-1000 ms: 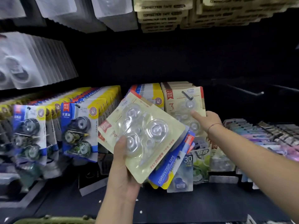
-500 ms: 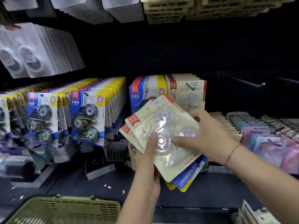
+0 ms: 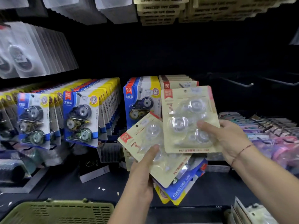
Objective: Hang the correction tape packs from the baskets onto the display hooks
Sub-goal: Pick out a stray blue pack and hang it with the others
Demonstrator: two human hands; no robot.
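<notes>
Lifted off the stack [image 3: 169, 168] my left hand [image 3: 140, 177] grips, the beige pack [image 3: 182, 109] now stands upright, long axis vertical, pinched thumb-on-front by my right hand [image 3: 226, 139], its hang hole [image 3: 185, 90] up top just below the hook [image 3: 180, 85] of the hung beige row [image 3: 176, 78], right hand nearer.

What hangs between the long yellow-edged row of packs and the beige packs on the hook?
In the head view, a short row of blue-fronted packs hangs there, beside the hung beige packs.

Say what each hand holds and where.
The right hand grips one beige pack by its right edge; the left hand holds a stack of packs at its lower left.
</notes>
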